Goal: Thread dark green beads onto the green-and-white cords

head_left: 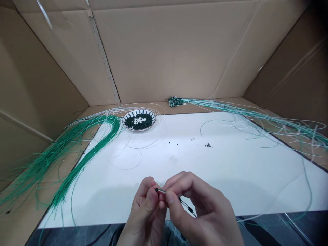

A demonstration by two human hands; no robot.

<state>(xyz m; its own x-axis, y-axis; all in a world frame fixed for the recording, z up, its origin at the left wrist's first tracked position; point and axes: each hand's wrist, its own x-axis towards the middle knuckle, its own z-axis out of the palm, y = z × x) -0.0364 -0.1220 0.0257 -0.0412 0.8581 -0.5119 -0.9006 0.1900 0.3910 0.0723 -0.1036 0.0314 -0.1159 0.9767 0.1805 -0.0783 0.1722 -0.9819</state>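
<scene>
My left hand (pixel 147 208) is closed in a pinch, thumb against forefinger, at a small dark green bead (pixel 156 189). From the bead a short white and green strand (pixel 162 191) runs to my right hand (pixel 202 205), whose thumb and forefinger are closed on it. Both hands meet low over the front of the white board (pixel 115 191). A thin black cord with small dark lumps (pixel 189 208) shows beneath my right fingers; where it leads is hidden.
An oval plate (pixel 124 123) of dark green beads stands at the back. Several loose beads (pixel 207 145) lie mid-board. Green strands (pixel 87 160) spread left; a knotted green-white bundle (pixel 175 101) stretches along the back right. Cardboard walls (pixel 166 51) enclose the back and sides.
</scene>
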